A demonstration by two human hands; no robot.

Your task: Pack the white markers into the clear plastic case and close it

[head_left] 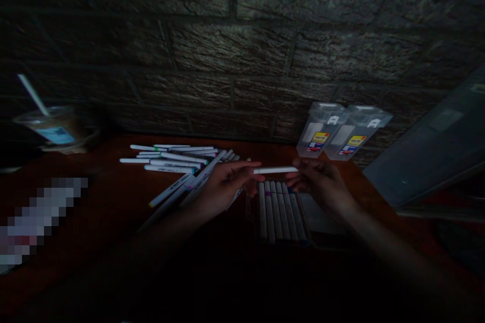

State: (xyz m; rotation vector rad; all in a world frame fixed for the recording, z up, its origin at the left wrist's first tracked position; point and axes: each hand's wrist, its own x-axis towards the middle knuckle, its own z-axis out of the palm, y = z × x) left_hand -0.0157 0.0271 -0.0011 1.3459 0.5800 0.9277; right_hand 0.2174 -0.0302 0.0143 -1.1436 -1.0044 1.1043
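Forearms (386, 242): nearest the camera, dim, reaching in from the lower sides so the hands meet mid-scene.
Held marker (275, 169): white, nearly level, in the air over the far end of the marker row; gripped at both ends, apparently to steady it, leaving its barrel uncovered.
Left hand (231, 181): nearly closed, thumb and index finger on the marker's left end.
Right hand (318, 179): fingertips pinched on the right end, other fingers curled below.
Marker row (279, 212): side by side just below the hands, probably laid parallel to pack closely; too dark to tell what contains it.
Loose markers (170, 159): heaped beyond and beside the left hand, crossing at angles, seemingly within easy reach.
Transparent boxes (331, 133): two, upright by the wall (227, 45), labels outward, perhaps set back for working room.
Cup (56, 131): straw upward, far left on the reddish counter (132, 186), well apart from the markers, likely against spills.
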